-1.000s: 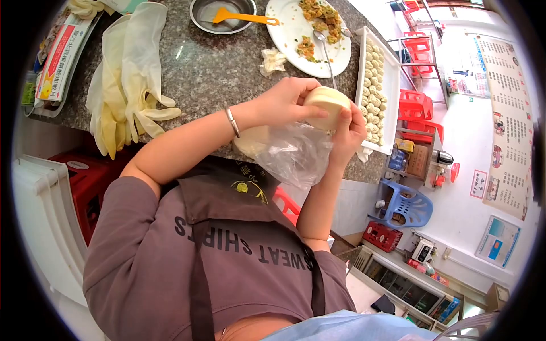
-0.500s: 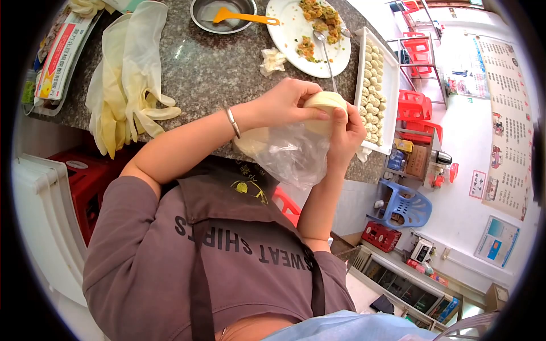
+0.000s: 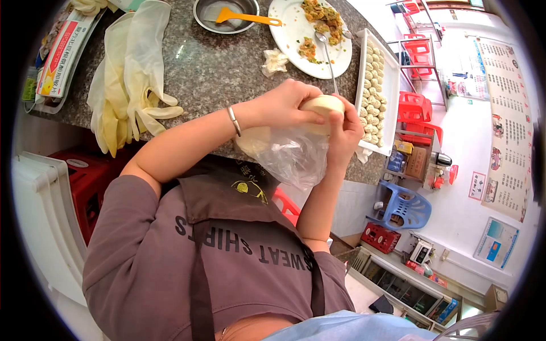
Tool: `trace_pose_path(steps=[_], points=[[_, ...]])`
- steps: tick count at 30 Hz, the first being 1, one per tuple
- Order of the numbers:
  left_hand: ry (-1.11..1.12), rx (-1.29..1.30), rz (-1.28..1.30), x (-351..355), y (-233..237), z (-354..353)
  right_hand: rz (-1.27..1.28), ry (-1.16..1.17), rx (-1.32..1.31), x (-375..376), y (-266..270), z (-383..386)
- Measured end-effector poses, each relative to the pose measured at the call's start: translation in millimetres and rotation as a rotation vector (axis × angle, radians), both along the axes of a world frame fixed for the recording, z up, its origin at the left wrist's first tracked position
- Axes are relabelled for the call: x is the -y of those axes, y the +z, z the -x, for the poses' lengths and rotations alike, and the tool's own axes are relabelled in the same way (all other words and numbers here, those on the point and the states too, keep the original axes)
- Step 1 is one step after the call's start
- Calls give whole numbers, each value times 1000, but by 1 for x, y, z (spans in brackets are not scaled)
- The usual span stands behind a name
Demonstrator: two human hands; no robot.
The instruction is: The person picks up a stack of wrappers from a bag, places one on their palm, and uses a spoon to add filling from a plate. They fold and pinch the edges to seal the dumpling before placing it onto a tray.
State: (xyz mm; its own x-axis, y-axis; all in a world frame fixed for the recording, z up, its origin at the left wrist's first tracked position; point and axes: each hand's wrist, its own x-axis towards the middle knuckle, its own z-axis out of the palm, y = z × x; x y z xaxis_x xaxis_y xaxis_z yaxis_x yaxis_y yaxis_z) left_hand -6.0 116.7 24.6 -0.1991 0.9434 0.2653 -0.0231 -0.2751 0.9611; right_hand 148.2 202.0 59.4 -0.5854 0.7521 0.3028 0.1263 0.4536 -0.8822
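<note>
"What changes at the counter (image 3: 210, 74)?"

"The stack of dough rounds (image 3: 325, 104) dips slightly from a second ago, the fingers of my left hand (image 3: 284, 104) and right hand (image 3: 347, 132) clamped on it, just beyond the bag (image 3: 293, 160). I see none parted, so I judge the stack is still being worked."

"Any room?"

"The tray (image 3: 391, 94) crowds my right, the plate (image 3: 287, 31) my far side; the bag overhangs the near edge; space opens left, toward the gloves (image 3: 145, 62)."

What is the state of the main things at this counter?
Pale wrappers: stacked, gripped by left hand and right hand
Plastic bag: crumpled
Gloves: unworn, draped over counter edge
Plate: partly covered with filling
Spoon: resting on plate
Bowl: holding orange spatula
Tray: partly filled with dumplings
</note>
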Motion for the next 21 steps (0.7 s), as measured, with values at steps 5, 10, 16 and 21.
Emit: trace_pose_path(steps=[5, 10, 16, 21], points=[[-10, 75, -21, -5, -8, -11, 53, -36, -17, -1, 1, -7], [-37, 131, -11, -1, -1, -1, 153, -69, -129, -1, 4, -3], [6, 72, -28, -6, -8, -10, 80, -68, -38, 0, 2, -4], [-20, -127, 76, 2, 4, 6, -25, 13, 84, -3, 5, -2]])
